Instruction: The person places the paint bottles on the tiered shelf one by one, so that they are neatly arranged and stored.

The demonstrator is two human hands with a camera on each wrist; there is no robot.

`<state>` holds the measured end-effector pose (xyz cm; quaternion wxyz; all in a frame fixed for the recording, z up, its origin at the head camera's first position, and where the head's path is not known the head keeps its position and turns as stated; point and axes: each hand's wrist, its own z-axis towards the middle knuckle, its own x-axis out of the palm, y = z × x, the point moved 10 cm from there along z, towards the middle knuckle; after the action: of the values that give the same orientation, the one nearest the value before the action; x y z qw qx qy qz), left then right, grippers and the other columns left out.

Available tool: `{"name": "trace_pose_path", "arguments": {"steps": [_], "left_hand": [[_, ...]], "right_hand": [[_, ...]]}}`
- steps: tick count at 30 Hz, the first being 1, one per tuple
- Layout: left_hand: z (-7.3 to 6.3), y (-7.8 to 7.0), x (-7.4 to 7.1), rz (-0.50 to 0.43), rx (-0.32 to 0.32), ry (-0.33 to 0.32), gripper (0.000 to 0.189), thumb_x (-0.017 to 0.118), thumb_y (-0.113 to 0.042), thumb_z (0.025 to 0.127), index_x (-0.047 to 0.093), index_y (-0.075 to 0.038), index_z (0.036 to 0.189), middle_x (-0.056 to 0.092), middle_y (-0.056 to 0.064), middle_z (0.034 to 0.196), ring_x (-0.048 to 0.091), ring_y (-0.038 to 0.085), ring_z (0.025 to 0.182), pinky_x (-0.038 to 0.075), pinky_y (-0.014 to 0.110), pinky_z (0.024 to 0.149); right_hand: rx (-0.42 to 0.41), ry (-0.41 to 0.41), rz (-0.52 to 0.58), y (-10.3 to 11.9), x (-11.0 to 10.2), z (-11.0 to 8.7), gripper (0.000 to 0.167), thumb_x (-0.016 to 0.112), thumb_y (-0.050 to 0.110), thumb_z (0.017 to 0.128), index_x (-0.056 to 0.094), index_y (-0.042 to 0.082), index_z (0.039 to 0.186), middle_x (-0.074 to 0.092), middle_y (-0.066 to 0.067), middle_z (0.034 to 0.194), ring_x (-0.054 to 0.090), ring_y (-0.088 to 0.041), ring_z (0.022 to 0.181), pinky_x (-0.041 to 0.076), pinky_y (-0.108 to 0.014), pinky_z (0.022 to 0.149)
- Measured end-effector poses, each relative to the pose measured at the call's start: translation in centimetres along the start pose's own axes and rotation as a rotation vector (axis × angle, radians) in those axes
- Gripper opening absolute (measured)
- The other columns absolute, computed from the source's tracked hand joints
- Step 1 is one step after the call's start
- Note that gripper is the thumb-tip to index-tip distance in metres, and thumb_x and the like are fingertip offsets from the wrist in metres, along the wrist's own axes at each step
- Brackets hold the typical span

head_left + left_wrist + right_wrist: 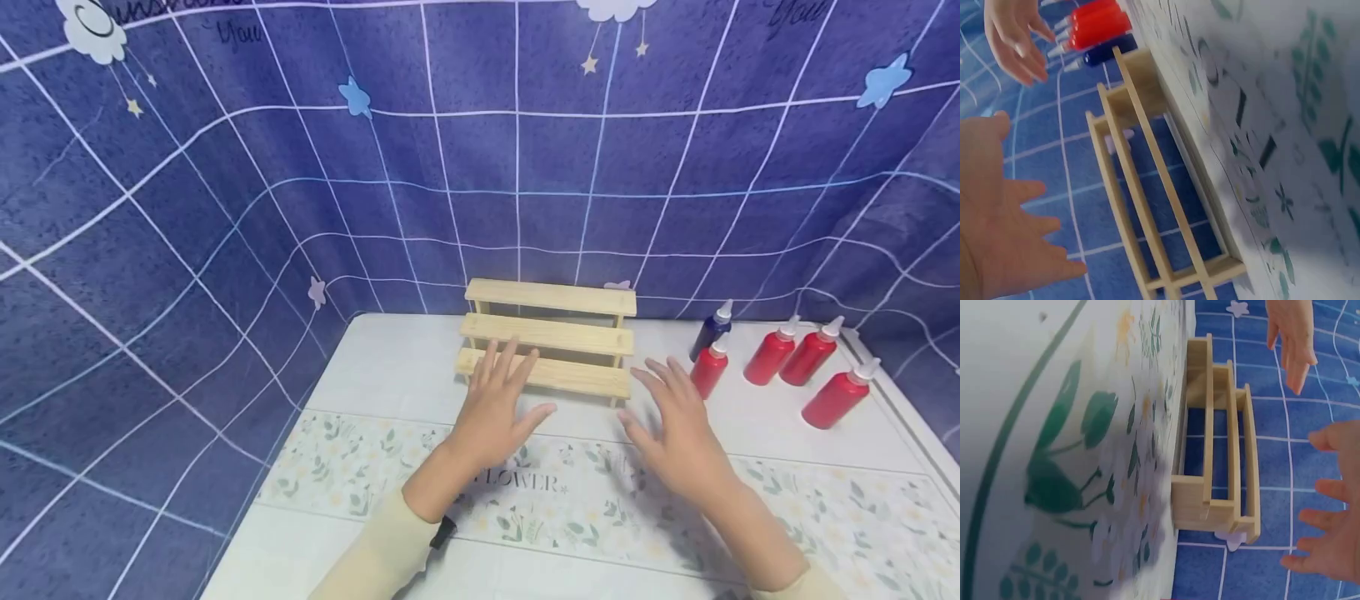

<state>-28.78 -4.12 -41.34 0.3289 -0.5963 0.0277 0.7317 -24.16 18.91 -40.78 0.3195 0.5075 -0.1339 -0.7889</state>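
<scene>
A three-tier wooden display rack [551, 333] stands at the back middle of the table. My left hand [491, 417] is held above the table in front of the rack's left half, fingers spread and holding nothing. In the left wrist view, a gap shows between this hand [1016, 231] and the rack [1147, 169]. My right hand [678, 433] hovers at the rack's front right, its fingers spread and bent a little, with nothing in them. The right wrist view shows that hand [1335, 512] apart from the rack [1222, 450].
To the right stand several red squeeze bottles with white nozzles, the nearest to my right hand being one red bottle [708, 371] beside a dark blue bottle [711, 333]. A floral printed strip [360, 458] crosses the white table [390, 358]. Blue gridded cloth [480, 150] hangs behind and at the sides.
</scene>
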Motion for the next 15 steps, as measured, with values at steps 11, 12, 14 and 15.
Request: {"name": "trace_pose_path", "arguments": {"steps": [11, 12, 14, 15], "left_hand": [[2.8, 6.2, -1.5, -0.239, -0.165, -0.163, 0.078, 0.059, -0.051, 0.104, 0.03, -0.013, 0.166, 0.015, 0.014, 0.178, 0.002, 0.042, 0.166, 0.017, 0.071, 0.129], [3.0, 6.7, -1.6, -0.252, -0.186, -0.173, 0.079, 0.058, -0.052, 0.104, 0.03, -0.012, 0.166, 0.014, 0.014, 0.178, 0.0, 0.04, 0.167, 0.016, 0.07, 0.13], [3.3, 7.7, -1.6, -0.281, -0.225, -0.192, 0.082, 0.057, -0.053, 0.104, 0.027, -0.008, 0.166, 0.012, 0.014, 0.179, -0.004, 0.037, 0.167, 0.015, 0.067, 0.132], [3.4, 8.1, -1.5, -0.296, -0.243, -0.198, 0.084, 0.056, -0.054, 0.104, 0.025, -0.006, 0.167, 0.01, 0.015, 0.179, -0.006, 0.036, 0.167, 0.014, 0.066, 0.132]], "right_hand": [[0.133, -0.389, 0.156, -3.4, -5.1, -0.3, 0.034, 0.074, -0.002, 0.089, 0.07, 0.001, 0.122, 0.063, -0.018, 0.126, 0.055, -0.02, 0.119, 0.034, -0.011, 0.102], [0.152, -0.407, 0.17, -3.7, -5.5, -0.3, 0.033, 0.073, -0.003, 0.089, 0.07, 0.0, 0.122, 0.063, -0.018, 0.126, 0.053, -0.013, 0.119, 0.032, -0.008, 0.102], [0.189, -0.44, 0.195, -4.4, -6.2, -0.3, 0.031, 0.071, -0.003, 0.09, 0.07, -0.001, 0.121, 0.061, -0.017, 0.127, 0.049, 0.0, 0.12, 0.033, -0.007, 0.101], [0.206, -0.454, 0.205, -4.8, -6.6, -0.3, 0.031, 0.071, -0.003, 0.09, 0.07, -0.002, 0.121, 0.06, -0.014, 0.127, 0.046, 0.005, 0.118, 0.034, -0.007, 0.099]]}}
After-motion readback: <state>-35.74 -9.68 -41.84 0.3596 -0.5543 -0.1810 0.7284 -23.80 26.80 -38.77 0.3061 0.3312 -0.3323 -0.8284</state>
